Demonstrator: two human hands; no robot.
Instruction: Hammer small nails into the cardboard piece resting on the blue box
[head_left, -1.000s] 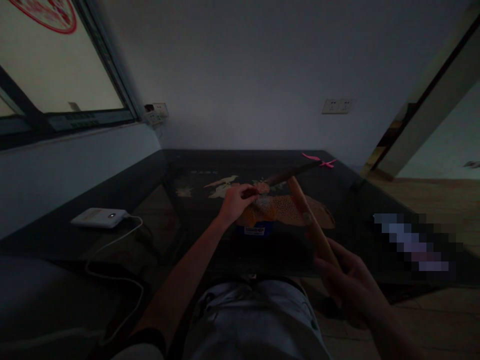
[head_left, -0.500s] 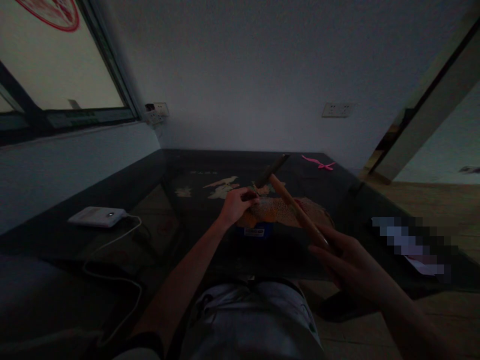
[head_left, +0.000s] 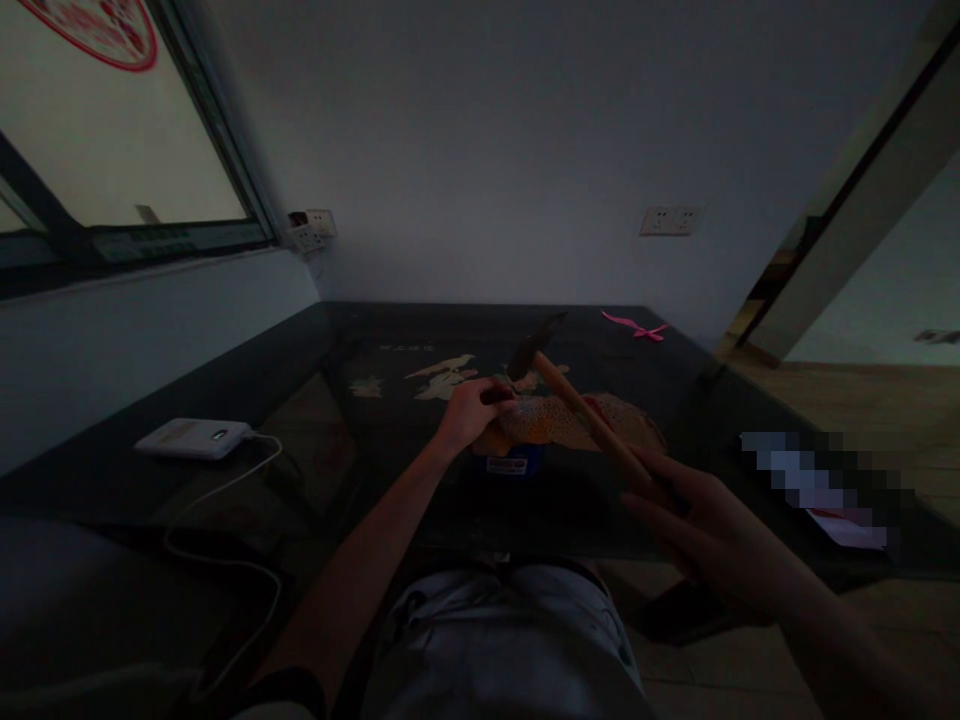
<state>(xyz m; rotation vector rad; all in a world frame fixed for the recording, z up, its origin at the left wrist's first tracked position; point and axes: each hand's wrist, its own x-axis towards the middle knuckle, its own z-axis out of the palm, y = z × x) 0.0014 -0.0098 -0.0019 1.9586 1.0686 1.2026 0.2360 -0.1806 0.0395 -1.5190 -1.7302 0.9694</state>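
Observation:
The room is dim. My right hand (head_left: 705, 535) is closed round the wooden handle of a hammer (head_left: 577, 408), whose dark head hangs just above my left fingers. My left hand (head_left: 472, 410) is pinched on something small that I cannot make out. It rests at the left edge of a speckled orange-brown object (head_left: 577, 425) lying on the dark table (head_left: 360, 350). A small blue container with a white label (head_left: 510, 462) shows under that object.
A white power bank (head_left: 191, 438) with a white cable (head_left: 225, 540) lies at the table's left. A pink ribbon-like piece (head_left: 637, 327) lies at the far right. Pale printed shapes (head_left: 442, 375) mark the tabletop. Papers (head_left: 847, 525) sit at the right edge. Wall sockets (head_left: 670, 219) are behind.
The hammer swung from pointing far right to the left and down; its head now sits close above my left hand. My left hand stayed in place.

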